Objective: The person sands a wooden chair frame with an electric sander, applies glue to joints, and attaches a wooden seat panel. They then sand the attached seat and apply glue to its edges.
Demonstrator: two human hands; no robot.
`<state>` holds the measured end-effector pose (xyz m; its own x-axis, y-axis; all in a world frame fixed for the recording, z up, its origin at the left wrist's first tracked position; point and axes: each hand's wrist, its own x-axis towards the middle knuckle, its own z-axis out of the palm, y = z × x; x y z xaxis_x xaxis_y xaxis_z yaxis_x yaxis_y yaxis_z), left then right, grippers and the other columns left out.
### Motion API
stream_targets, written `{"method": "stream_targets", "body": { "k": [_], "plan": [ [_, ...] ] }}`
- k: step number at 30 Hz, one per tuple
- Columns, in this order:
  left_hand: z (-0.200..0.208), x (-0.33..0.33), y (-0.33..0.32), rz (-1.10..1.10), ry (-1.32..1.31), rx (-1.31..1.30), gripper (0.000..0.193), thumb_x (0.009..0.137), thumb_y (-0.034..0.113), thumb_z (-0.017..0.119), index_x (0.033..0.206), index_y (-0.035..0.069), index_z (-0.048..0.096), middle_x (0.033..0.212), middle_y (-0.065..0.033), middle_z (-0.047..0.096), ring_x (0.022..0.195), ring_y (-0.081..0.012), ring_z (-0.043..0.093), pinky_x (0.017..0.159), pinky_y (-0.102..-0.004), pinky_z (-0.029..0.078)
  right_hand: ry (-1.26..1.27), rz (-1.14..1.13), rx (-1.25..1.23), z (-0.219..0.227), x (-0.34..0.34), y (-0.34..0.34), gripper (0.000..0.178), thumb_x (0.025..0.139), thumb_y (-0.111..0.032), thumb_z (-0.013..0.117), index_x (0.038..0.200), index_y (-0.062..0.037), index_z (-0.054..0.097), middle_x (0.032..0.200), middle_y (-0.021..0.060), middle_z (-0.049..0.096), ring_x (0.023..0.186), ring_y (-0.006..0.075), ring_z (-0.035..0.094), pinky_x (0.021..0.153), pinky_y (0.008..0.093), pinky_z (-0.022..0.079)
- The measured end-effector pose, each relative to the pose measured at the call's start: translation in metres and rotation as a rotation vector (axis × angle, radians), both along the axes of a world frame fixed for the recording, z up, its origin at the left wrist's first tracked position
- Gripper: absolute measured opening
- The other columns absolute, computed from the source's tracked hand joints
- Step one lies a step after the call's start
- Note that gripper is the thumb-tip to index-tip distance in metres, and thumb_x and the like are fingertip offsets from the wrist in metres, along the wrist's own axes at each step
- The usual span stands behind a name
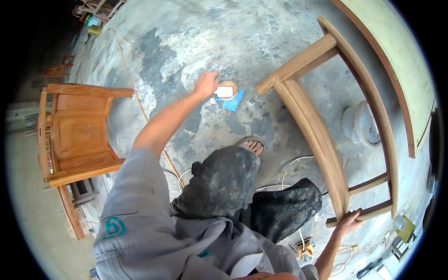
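My left hand (205, 85) reaches out over the floor with its fingers curled. It is beside a small round tub (228, 88) standing on a blue sheet (233, 103). A white flat rectangular piece (224, 92) lies across the tub's mouth, close to my fingers. Whether those fingers hold anything is hidden. At the lower right my right hand (349, 222) grips the near end of a bare wooden furniture frame (313, 119). The frame has long curved rails joined by shorter crosspieces, and it stands tilted to my right.
A brown wooden chair (80, 135) is at the left. Behind the frame are a white lidded bucket (361, 123) and a pale green panel (399, 56) with a wooden edge. A yellow power tool (305, 250) and cables lie on the floor near my right arm.
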<state>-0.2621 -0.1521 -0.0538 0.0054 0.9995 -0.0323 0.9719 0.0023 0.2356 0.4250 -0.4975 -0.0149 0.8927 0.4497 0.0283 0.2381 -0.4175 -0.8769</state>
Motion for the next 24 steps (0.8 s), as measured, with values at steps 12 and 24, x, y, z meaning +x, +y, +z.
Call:
{"method": "stream_targets", "body": {
  "k": [12, 24],
  "plan": [
    [-0.090, 0.044, -0.013, -0.097, 0.267, -0.257, 0.077, 0.079, 0.036, 0.081, 0.150, 0.026, 0.053, 0.150, -0.0216, 0.045, 0.140, -0.0403, 0.041, 0.111, -0.0541, 0.037, -0.035, -0.099, -0.027, -0.013, -0.003, -0.014, 0.035, 0.102, -0.033, 0.068, 0.109, -0.0037, 0.052, 0.076, 0.0031, 0.055, 0.057, 0.0115, 0.049, 0.047, 0.0275, 0.041],
    [-0.098, 0.161, -0.057, -0.726, 0.259, -0.034, 0.068, 0.076, 0.035, 0.084, 0.139, 0.018, 0.065, 0.122, -0.0182, 0.063, 0.119, -0.0338, 0.055, 0.095, -0.0505, 0.037, -0.004, -0.099, -0.008, -0.001, -0.024, 0.021, 0.034, 0.099, -0.027, 0.070, 0.118, -0.0044, 0.053, 0.075, 0.0073, 0.063, 0.060, 0.0150, 0.062, 0.056, 0.0341, 0.051]
  ]
}}
